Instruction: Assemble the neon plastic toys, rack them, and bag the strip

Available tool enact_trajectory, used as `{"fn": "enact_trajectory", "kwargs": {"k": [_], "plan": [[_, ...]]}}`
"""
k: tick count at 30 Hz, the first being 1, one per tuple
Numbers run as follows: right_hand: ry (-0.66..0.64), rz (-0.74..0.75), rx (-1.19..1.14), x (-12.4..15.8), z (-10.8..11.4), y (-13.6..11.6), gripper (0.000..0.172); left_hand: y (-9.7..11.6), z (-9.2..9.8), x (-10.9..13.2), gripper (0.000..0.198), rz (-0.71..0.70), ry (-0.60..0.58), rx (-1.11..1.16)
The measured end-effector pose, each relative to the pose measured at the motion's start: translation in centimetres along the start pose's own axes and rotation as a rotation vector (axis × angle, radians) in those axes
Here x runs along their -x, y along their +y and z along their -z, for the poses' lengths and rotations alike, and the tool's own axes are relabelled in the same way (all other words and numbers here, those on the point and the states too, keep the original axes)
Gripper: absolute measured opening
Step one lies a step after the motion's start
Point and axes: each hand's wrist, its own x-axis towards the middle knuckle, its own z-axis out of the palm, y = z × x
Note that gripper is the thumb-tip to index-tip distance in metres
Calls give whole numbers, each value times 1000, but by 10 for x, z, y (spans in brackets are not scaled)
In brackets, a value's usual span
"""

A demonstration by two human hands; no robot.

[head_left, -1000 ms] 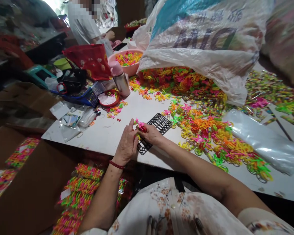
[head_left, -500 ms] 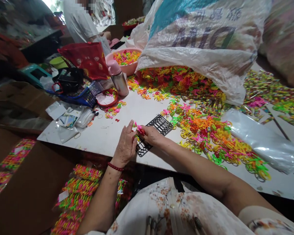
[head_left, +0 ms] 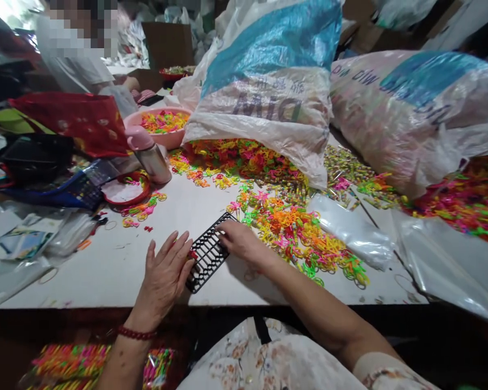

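Rack (head_left: 209,253), black and slatted, lies aslant on the counter (head_left: 187,208) at centre frame, its left edge partly hidden by the left hand (head_left: 166,271). That grip is loosely extended; a red piece (head_left: 192,254) peeks out beside it, whether held I cannot tell. The right hand (head_left: 242,238) curls at the rack's upper end, its grip too obscured to read. Upper left, a pixelated person (head_left: 71,71) is cut off.

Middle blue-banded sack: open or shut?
Open: colourful plastic pieces show in the mouth of the middle sack and spread onto the white tabletop.
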Motion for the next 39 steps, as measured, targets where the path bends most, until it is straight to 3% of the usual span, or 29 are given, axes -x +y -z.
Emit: {"fn": "enact_trajectory", "kwargs": {"k": [3,6,10,14,17,20,22,27,34,39], "plan": [[47,-202,352,20,33,32,15,3,0,-3,48,6,14,-10],[-9,-293,535,26,40,54,16,4,0,-7,40,-11,57,-2],[-4,-369,564,19,37,59,18,6,2,-9,27,-25,84,35],[152,-320,469,11,43,50,17,8,6,-4,20,-18,58,38],[227,-246,95,2,29,35,18,8,7,-2,24,7,36,49],[105,-229,-370,-8,-7,9,16,8,7,-1,35,58,6,90],[20,-202,-534,-13,-34,-9,14,8,8,-1,42,82,-18,117],[-53,-50,-516,-22,-68,-30,8,8,9,1,55,82,-31,133],[-185,87,-348,-30,-60,-27,14,8,11,1,59,72,-43,119],[-230,57,-290,-33,-54,-30,19,10,12,0,60,73,-68,78]]}}
